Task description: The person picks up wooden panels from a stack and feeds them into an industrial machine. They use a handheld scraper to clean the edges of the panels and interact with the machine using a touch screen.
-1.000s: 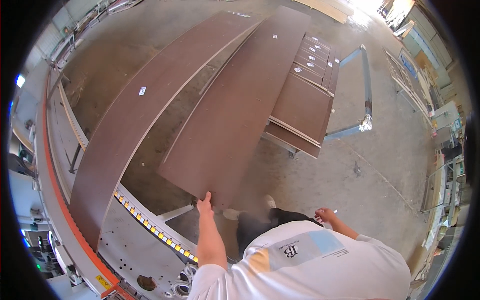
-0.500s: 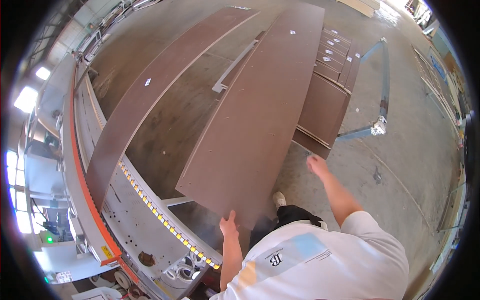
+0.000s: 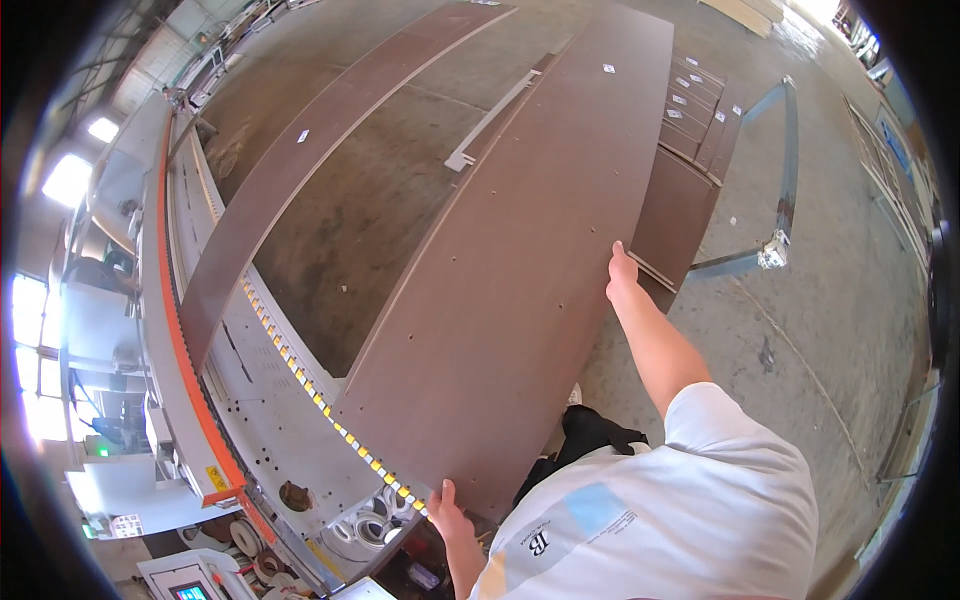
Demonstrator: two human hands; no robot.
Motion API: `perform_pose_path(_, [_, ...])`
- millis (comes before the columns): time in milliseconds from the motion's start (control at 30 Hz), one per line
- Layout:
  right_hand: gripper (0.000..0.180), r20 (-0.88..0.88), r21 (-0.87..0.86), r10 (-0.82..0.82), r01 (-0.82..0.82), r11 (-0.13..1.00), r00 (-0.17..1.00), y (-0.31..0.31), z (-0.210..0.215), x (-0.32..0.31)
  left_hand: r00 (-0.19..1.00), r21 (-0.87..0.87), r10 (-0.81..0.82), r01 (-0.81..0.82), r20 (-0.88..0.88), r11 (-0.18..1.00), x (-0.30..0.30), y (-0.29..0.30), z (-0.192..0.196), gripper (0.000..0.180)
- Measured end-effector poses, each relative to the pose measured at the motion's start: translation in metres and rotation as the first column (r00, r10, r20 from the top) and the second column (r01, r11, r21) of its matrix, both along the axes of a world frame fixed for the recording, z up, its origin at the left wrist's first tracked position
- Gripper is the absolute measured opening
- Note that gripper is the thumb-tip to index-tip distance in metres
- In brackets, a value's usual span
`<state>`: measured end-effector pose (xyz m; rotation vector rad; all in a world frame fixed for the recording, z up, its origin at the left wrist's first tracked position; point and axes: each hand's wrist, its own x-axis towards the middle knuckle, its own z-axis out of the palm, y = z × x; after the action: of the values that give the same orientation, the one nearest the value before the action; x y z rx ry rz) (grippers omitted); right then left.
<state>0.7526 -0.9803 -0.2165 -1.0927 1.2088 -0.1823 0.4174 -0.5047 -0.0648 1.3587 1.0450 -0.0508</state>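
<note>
A long brown panel (image 3: pixel 510 260) with small drilled holes stretches away in front of me. My left hand (image 3: pixel 452 514) grips its near end, thumb on the upper face and fingers hidden beneath. At the panel's right edge, my right hand (image 3: pixel 622 272) holds on with the thumb up, its other fingers out of sight below. The near left corner of the panel lies over or against the yellow-and-white roller strip (image 3: pixel 345 432) of the machine. Another long brown panel (image 3: pixel 290 170) runs along the machine on the left, apart from both hands.
On the left stands a long machine with an orange rail (image 3: pixel 190 400) and a small control screen (image 3: pixel 188 592). Several smaller brown panels (image 3: pixel 685 195) are stacked behind the held one. A grey metal frame (image 3: pixel 790 170) stands at the right on the concrete floor (image 3: pixel 800 330).
The held panel's near end has shifted left and toward me, over the roller strip. My right hand has moved from beside the stack onto the panel's right edge; my left hand has come lower.
</note>
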Motion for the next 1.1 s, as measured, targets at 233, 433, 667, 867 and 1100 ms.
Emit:
perform_pose_path(233, [0.072,0.047,0.086,-0.024,0.020,0.996,0.999,0.088,0.015,-0.044,0.962,0.019,0.140,-0.149,0.234,0.989,-0.038,0.069,0.012,0.034])
perform_pose_path(433, [0.072,0.113,0.139,-0.019,0.003,0.990,0.993,0.172,0.016,-0.105,0.980,0.372,0.123,-0.174,0.158,0.912,-0.089,0.165,0.001,0.054])
perform_pose_path(667, [0.062,0.197,0.440,0.002,-0.090,0.893,0.980,0.317,0.108,-0.204,0.984,0.714,0.119,0.012,-0.133,0.700,-0.174,0.303,-0.012,0.065])
perform_pose_path(867, [0.057,0.135,0.533,0.204,-0.245,0.810,0.970,0.381,0.103,-0.264,0.951,0.765,0.156,0.111,-0.267,0.635,-0.222,0.383,-0.002,0.065])
perform_pose_path(1100, [0.070,-0.039,0.615,0.655,-0.498,0.611,0.755,0.349,0.060,-0.281,0.917,0.771,0.263,0.071,-0.300,0.633,-0.236,0.387,-0.026,0.055])
